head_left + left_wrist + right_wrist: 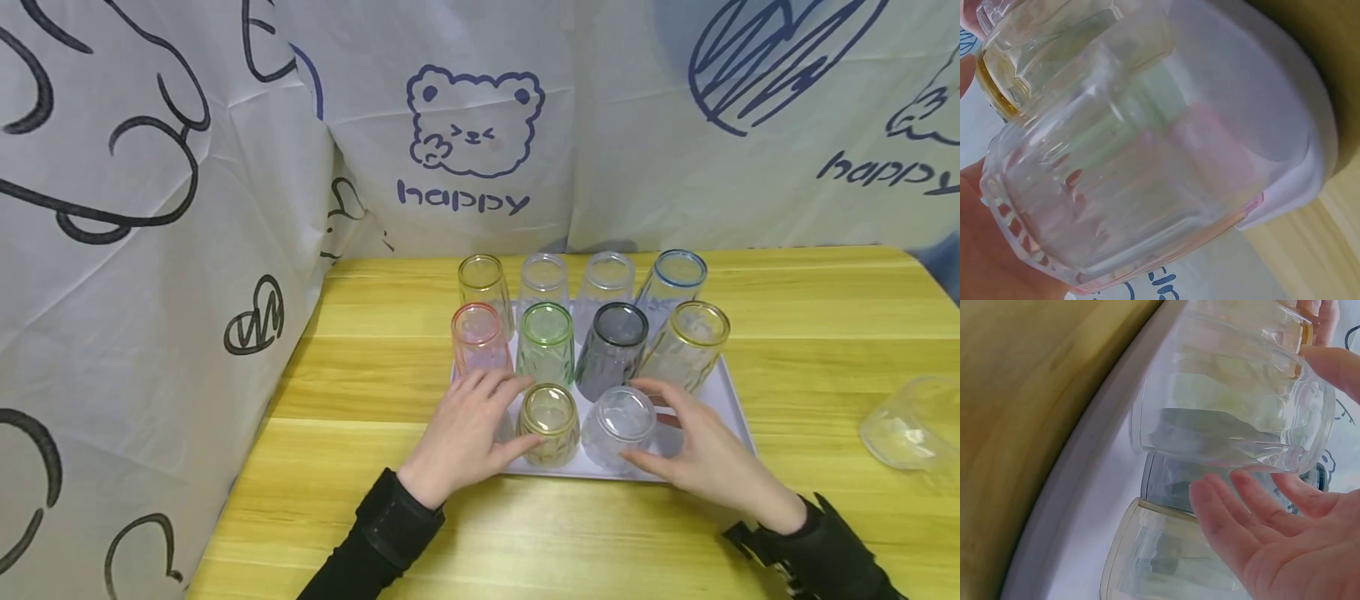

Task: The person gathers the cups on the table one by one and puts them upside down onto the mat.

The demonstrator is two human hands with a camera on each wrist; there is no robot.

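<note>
Several ribbed glasses stand upside down on a white tray (738,408). My left hand (461,429) lies over the tray's front left corner, above a clear glass (1104,187) that it mostly covers in the head view. Its thumb reaches the near side of a yellowish glass (550,425). My right hand (705,442) is spread around a short clear glass (619,425), thumb in front and fingers at the far side. In the right wrist view the fingers (1210,500) are loosely extended beside that glass; firm contact cannot be made out.
Behind stand a pink glass (480,337), a green glass (546,346), a dark grey glass (611,354) and a yellow-rimmed glass (686,346), with another row beyond. One clear glass (907,425) is on the wooden table (345,492) at right. A printed cloth (630,167) hangs behind.
</note>
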